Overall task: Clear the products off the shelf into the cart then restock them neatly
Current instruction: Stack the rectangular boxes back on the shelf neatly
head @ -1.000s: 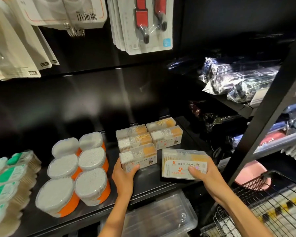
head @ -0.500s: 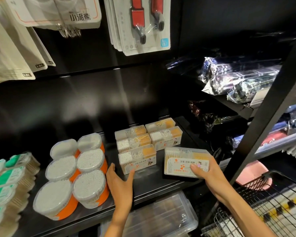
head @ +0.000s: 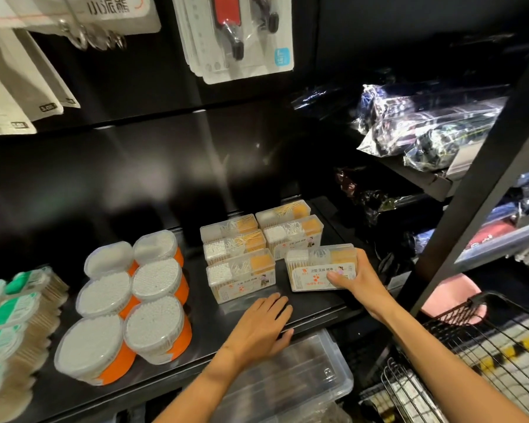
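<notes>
Clearly the restocking is well along: five clear swab boxes already sit in two short rows toward the right end of the shelf (head: 318, 306), and the right hand (head: 353, 277) is setting a sixth swab box (head: 321, 268) at the front of the right-hand row, near the shelf's front edge. Thumb lies on the printed label, fingers wrap the far right end, so the box is firmly gripped and tilted slightly, its label facing up and forward. To finish the step well, I would judge it needs to come down flat, its back against the box behind it (head: 293, 236) and its front level with the neighbouring front box (head: 242, 274) to its left, labels matching.

The left hand (head: 264, 323) lies palm-down on the shelf just in front of that neighbouring box, fingers straight and slightly spread, holding nothing; it looks ready to nudge the row square. Both forearms reach in from the front edge. The wire cart (head: 483, 355) stands low at the right, beyond the shelf's right corner.
</notes>
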Demonstrator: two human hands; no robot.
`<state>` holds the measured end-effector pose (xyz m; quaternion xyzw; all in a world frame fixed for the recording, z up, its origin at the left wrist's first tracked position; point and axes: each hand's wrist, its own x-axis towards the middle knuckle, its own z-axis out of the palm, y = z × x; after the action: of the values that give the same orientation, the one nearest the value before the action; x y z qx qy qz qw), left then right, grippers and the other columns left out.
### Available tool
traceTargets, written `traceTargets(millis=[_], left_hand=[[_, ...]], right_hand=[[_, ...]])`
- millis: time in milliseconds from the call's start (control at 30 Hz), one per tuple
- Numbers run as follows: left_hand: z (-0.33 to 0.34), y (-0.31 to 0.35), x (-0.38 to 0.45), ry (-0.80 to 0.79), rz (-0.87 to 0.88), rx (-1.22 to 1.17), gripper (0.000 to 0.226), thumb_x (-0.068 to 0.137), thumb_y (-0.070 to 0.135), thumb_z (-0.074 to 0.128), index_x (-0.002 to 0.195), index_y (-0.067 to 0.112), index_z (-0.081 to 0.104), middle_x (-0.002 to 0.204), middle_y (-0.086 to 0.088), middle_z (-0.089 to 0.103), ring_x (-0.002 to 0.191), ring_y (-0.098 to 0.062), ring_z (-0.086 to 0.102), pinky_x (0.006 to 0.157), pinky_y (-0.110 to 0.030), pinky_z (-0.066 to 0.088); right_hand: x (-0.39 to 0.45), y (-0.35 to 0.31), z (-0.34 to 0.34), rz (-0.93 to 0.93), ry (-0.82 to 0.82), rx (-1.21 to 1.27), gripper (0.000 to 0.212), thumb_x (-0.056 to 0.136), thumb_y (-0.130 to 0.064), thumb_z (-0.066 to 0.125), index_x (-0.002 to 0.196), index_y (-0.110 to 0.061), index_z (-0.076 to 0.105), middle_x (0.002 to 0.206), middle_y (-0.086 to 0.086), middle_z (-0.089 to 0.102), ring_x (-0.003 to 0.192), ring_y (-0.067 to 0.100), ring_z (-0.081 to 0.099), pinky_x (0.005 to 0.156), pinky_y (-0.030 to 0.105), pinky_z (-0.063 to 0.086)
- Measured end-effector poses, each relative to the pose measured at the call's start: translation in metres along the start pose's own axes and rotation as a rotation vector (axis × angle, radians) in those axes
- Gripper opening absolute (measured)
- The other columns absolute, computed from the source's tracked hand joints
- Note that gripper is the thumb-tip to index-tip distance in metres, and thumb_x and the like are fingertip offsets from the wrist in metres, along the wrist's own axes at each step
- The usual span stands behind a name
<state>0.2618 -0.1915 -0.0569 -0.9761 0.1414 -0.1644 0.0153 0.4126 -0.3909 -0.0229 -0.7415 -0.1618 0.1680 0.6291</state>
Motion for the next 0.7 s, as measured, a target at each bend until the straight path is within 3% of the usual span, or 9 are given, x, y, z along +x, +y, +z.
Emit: traceTargets(millis=[167, 367, 567, 700], left_hand=[[0.002, 0.003, -0.001, 0.007, -0.007, 0.010, 0.044, 0.083, 0.042, 0.043, 0.101, 0.014, 0.072, 0.109, -0.003, 0.069, 0.104, -0.021, 0.065, 0.084, -0.029, 0.055], [0.005, 0.004, -0.001, -0.004, -0.035, -0.053, 0.042, 0.082, 0.043, 0.046, 0.101, 0.017, 0.071, 0.110, -0.001, 0.069, 0.105, -0.018, 0.064, 0.087, -0.028, 0.054], [0.003, 0.004, -0.001, 0.023, -0.053, -0.092, 0.039, 0.079, 0.044, 0.049, 0.099, 0.019, 0.070, 0.107, 0.002, 0.068, 0.103, -0.014, 0.062, 0.086, -0.024, 0.051], [0.004, 0.003, -0.001, 0.037, -0.055, -0.101, 0.037, 0.079, 0.044, 0.051, 0.100, 0.019, 0.069, 0.109, 0.003, 0.067, 0.105, -0.013, 0.059, 0.087, -0.023, 0.050]], right_hand=[[0.008, 0.009, -0.004, -0.018, -0.014, -0.035, 0.058, 0.081, -0.004, 0.071, 0.128, -0.006, 0.038, 0.115, -0.002, 0.058, 0.108, 0.011, 0.059, 0.077, 0.013, 0.052], [0.011, 0.013, -0.003, -0.066, 0.077, -0.132, 0.059, 0.077, -0.005, 0.076, 0.127, -0.016, 0.045, 0.115, -0.005, 0.055, 0.106, 0.006, 0.054, 0.077, 0.003, 0.044], [0.014, 0.017, 0.003, -0.056, 0.204, -0.084, 0.056, 0.072, -0.005, 0.080, 0.116, -0.020, 0.048, 0.111, -0.003, 0.061, 0.107, 0.013, 0.057, 0.098, 0.026, 0.044], [0.020, 0.016, 0.009, -0.058, 0.195, -0.046, 0.053, 0.075, -0.002, 0.076, 0.121, -0.015, 0.052, 0.109, -0.005, 0.063, 0.105, 0.009, 0.059, 0.100, 0.026, 0.044]])
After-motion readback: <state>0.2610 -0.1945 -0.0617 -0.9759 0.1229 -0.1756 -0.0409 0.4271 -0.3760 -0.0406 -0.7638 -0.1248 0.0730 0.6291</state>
